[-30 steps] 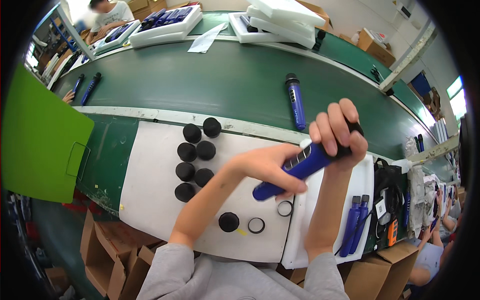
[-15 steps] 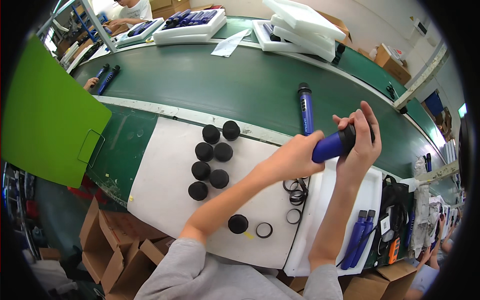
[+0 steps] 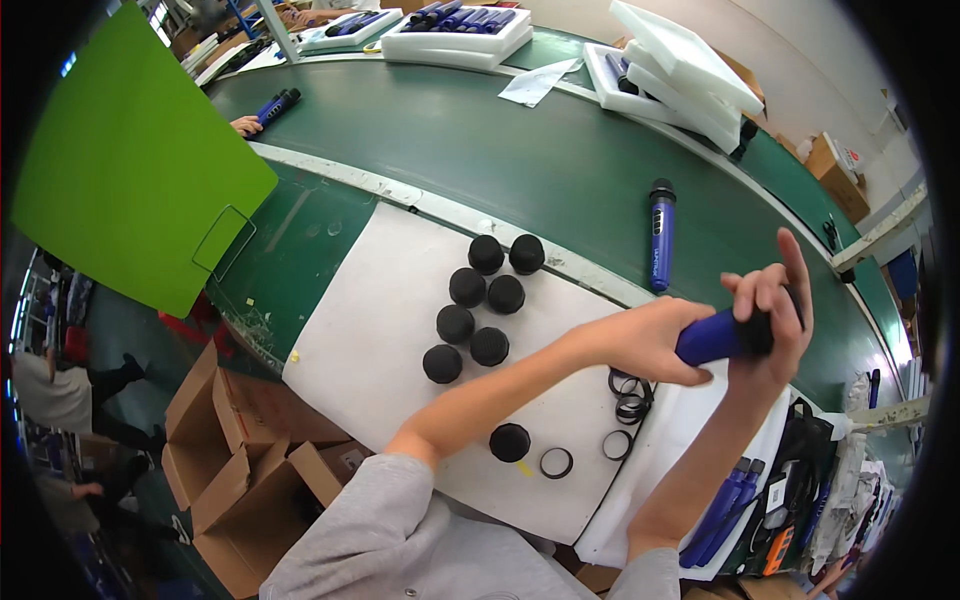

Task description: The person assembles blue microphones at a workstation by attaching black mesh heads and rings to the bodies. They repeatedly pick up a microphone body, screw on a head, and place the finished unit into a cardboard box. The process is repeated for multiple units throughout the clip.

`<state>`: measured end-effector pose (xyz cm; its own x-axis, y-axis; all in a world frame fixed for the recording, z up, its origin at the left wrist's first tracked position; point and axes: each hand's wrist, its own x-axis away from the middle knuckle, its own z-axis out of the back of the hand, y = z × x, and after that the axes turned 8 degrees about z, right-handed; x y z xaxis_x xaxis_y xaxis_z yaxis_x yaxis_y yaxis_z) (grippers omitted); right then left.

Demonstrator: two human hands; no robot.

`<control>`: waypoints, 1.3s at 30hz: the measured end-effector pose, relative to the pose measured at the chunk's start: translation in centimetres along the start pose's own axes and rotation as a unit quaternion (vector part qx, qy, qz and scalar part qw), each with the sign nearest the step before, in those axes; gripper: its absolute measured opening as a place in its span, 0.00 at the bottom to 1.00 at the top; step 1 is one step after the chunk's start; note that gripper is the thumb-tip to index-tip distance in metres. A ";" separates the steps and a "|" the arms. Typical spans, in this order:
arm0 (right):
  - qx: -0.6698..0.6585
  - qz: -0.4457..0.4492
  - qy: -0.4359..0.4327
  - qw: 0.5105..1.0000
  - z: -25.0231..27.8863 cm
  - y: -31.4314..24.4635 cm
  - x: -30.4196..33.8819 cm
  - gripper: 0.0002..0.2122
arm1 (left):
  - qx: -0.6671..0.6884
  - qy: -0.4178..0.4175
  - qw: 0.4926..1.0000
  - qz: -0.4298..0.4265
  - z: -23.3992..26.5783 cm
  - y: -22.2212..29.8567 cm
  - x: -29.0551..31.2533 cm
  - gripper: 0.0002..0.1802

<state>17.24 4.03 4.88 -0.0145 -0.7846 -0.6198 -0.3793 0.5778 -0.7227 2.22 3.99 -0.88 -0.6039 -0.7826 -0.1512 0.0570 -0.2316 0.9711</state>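
Observation:
Both my hands are raised over the right side of the workbench with a blue microphone [image 3: 708,340] between them. My left hand [image 3: 648,338] is wrapped round its blue body. My right hand [image 3: 778,325] closes round the black head end, with the index finger pointing up; the fingers hide much of that end. Beyond them a second blue microphone [image 3: 661,240] with a black head lies on the green conveyor belt. Left of my left forearm, several round black microphone heads [image 3: 455,324] stand on the white board [image 3: 345,300]. Black rings [image 3: 556,462] lie nearer me and beside the foam tray.
A white foam tray [image 3: 610,530] is at right, with blue microphone bodies [image 3: 722,510] beside it. Foam trays [image 3: 455,50] of microphones line the belt's far side. A green panel [image 3: 130,170] stands left, above open cardboard boxes [image 3: 240,480]. Another person's hand [image 3: 246,125] touches a microphone.
The view has swung, shifting the bench rightward in the picture. My hands stay on the microphone, my right fingers curling further over its head. At far left, one microphone shows instead of two.

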 end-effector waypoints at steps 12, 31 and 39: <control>0.114 -0.190 -0.066 0.973 3.7 3.1 0.2 0.29 | 0.219 0.105 0.961 0.131 0.9 -1.0 -1.2 0.16; 0.100 -0.322 0.096 0.936 17.0 15.8 0.7 0.21 | -0.120 0.235 0.965 0.000 2.4 -1.0 0.6 0.16; 0.461 -0.304 0.037 0.833 25.4 21.9 -3.5 0.26 | -0.136 0.189 0.972 0.040 2.7 0.2 1.2 0.21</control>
<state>32.52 25.13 -16.56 -0.1497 -0.9871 -0.0575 0.5336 -0.0317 -0.8452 -0.62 4.59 -0.39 -0.2571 -0.9487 -0.1837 0.3309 -0.2651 0.9057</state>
